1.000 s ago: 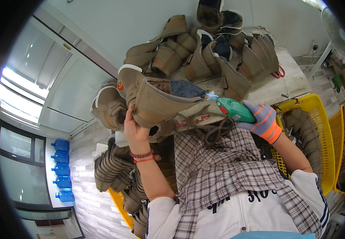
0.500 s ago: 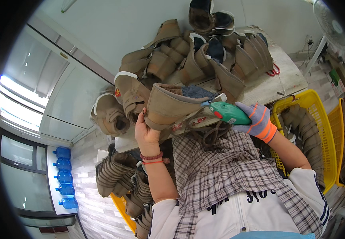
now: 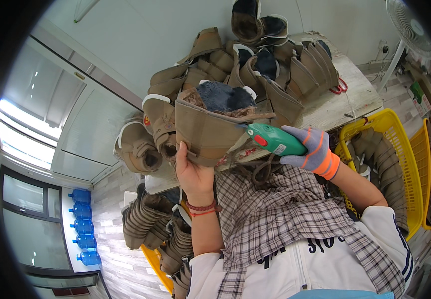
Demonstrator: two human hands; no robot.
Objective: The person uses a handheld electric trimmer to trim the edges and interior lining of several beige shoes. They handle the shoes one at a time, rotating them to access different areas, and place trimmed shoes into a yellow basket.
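A brown boot upper [image 3: 205, 132] with dark fleece lining is gripped at its lower edge by my bare left hand [image 3: 195, 175], the thumb lying on its outer side. My right hand [image 3: 309, 149], in a grey and orange glove, is wrapped round green electric scissors [image 3: 281, 140] with a red button. Their tip meets the right edge of the upper; the blades are too small to make out. Just left of the held piece, another boot upper [image 3: 160, 119] lies on the white worktable [image 3: 345, 102].
More brown uppers [image 3: 315, 65] are heaped at the back of the table, beside red-handled scissors [image 3: 342, 85]. Yellow baskets [image 3: 412, 184] of stacked uppers stand at right. Further stacks [image 3: 145, 217] sit below the table's left side. A white fan [image 3: 412, 30] is at far right.
My left hand has turned the upper, so more of its lining faces up. The electric scissors have moved slightly left along its edge.
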